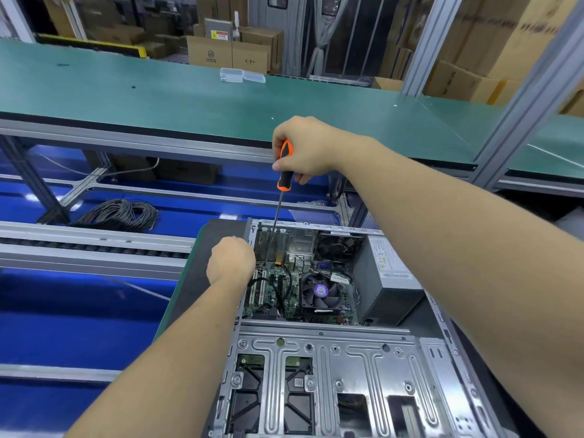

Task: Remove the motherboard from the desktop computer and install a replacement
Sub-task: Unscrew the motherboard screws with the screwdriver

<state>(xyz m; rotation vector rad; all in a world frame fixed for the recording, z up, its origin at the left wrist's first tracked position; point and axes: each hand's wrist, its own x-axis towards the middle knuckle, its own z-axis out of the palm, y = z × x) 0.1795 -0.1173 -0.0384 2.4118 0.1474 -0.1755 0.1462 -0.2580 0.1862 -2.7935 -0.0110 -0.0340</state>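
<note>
The open desktop computer case (331, 358) is lying nearest, its one motherboard (278, 292) still inside. The left hand (232, 260) is curling at its edge; grasp unclear. The right hand (303, 150) is gripping one orange-black screwdriver (284, 165), tip down.

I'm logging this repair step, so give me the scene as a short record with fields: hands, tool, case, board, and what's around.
right hand: right hand grips the handle of the screwdriver
left hand: left hand at the case's left edge, its fingers hidden
tool: shaft runs down into the case, tip hidden behind the left hand
case: computer case lying open on its side
board: motherboard in place, CPU fan on it
power supply: power supply at right
surroundings: cable coil at left
</note>
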